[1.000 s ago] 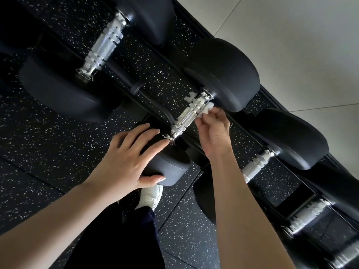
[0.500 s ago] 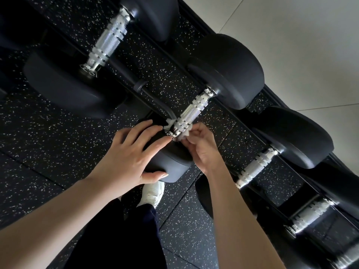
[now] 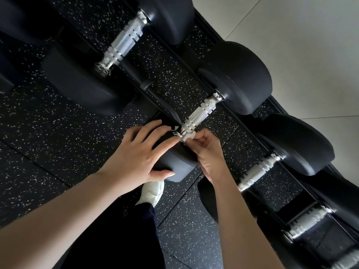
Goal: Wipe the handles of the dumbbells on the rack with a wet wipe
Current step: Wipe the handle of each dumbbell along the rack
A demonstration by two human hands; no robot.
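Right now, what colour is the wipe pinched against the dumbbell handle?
White; the wet wipe shows best in the head view, pinched by the right hand.

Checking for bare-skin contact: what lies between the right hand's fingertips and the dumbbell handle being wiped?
The white wet wipe, pinched by the right hand against the near end of the dumbbell handle; the head view shows it.
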